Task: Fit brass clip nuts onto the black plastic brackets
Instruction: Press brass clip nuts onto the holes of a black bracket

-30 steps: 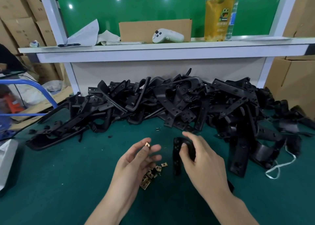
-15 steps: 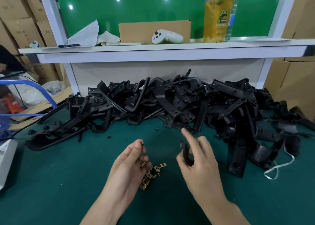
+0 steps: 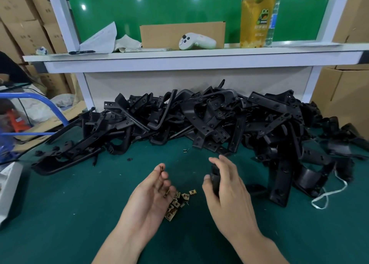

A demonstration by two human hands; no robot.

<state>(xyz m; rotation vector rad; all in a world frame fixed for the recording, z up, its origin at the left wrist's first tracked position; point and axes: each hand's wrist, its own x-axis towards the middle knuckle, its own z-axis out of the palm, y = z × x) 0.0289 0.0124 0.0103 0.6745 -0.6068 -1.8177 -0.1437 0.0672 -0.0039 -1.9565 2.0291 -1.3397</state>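
Mostly behind right hand, perhaps a bracket.

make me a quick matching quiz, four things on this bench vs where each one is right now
Things
1. white controller
2. pile of clip nuts
3. single clip nut
4. small black bracket

Places
A. gripped by the right hand
B. on the white shelf
C. on the green mat, between the hands
D. pinched by the left hand

Pairs: 1-B, 2-C, 3-D, 4-A
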